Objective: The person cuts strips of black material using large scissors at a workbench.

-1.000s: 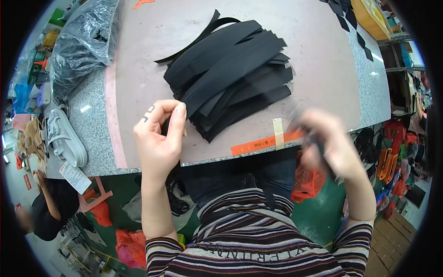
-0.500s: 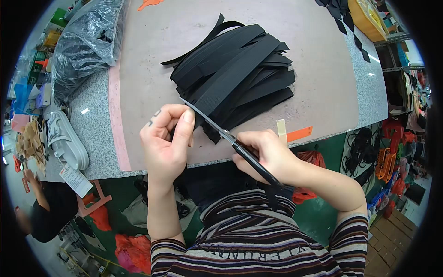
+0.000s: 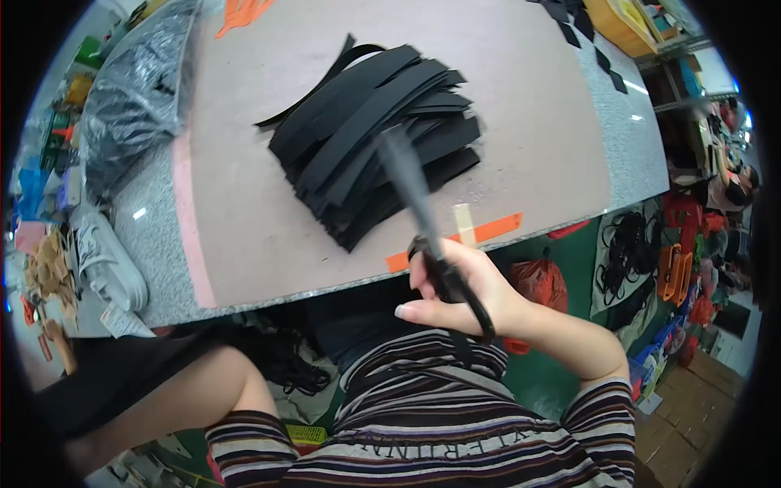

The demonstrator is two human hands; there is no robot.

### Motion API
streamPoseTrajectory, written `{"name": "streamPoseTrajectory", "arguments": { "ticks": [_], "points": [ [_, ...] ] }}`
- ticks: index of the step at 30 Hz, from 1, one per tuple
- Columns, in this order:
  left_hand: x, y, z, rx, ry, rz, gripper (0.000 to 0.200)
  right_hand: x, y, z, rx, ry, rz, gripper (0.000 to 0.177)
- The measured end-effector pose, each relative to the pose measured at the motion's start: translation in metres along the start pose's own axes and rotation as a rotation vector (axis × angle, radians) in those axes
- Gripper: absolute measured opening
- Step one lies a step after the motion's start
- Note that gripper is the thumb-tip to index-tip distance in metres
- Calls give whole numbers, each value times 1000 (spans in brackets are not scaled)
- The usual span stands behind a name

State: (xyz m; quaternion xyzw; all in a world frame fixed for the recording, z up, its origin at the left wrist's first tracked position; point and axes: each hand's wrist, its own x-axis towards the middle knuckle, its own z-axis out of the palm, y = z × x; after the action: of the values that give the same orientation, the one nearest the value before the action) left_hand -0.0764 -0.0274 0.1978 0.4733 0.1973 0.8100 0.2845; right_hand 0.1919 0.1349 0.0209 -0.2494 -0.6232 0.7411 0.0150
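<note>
My right hand holds black-handled scissors at the table's front edge, with my thumb stretched out to the left. The blades are blurred and point up and away, overlapping a pile of flat black strips in view. That pile lies stacked on the brownish-pink mat. My left arm swings down to the lower left, away from the pile. Dim and smeared at the dark rim of the picture is my left hand, its fingers hidden. Black material shows along that forearm.
Orange tape marks the mat's front edge. On the left are a clear plastic bag with dark contents and a light grey slipper. Small black pieces and a yellow bin sit at the far right.
My left hand has left the pile and swung to the lower left. The scissors have come away from the strips and tilted upright. The view has shifted slightly.
</note>
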Motion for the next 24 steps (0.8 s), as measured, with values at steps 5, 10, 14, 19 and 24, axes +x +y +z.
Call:
{"name": "streamPoseTrajectory", "arguments": {
  "ticks": [5, 10, 14, 19, 24],
  "points": [
    [-89, -137, 27, 505, 147, -918, 19, -28, 22, -21, 450, 85, -216, 51],
    [-136, -202, 60, 524, 35, -793, 21, -51, 20, -29, 493, 209, -163, 45],
    [-139, -212, 66, 583, -13, -859, 18, -61, 25, -34, 487, 276, -118, 42],
    [-123, -166, 44, 832, -185, -1020, 21, -84, -3, -77, 218, 435, -151, 40],
    [-138, -129, 0, 1048, -127, -1132, 15, -67, 13, -109, 6, 602, -22, 32]
  ]
}}
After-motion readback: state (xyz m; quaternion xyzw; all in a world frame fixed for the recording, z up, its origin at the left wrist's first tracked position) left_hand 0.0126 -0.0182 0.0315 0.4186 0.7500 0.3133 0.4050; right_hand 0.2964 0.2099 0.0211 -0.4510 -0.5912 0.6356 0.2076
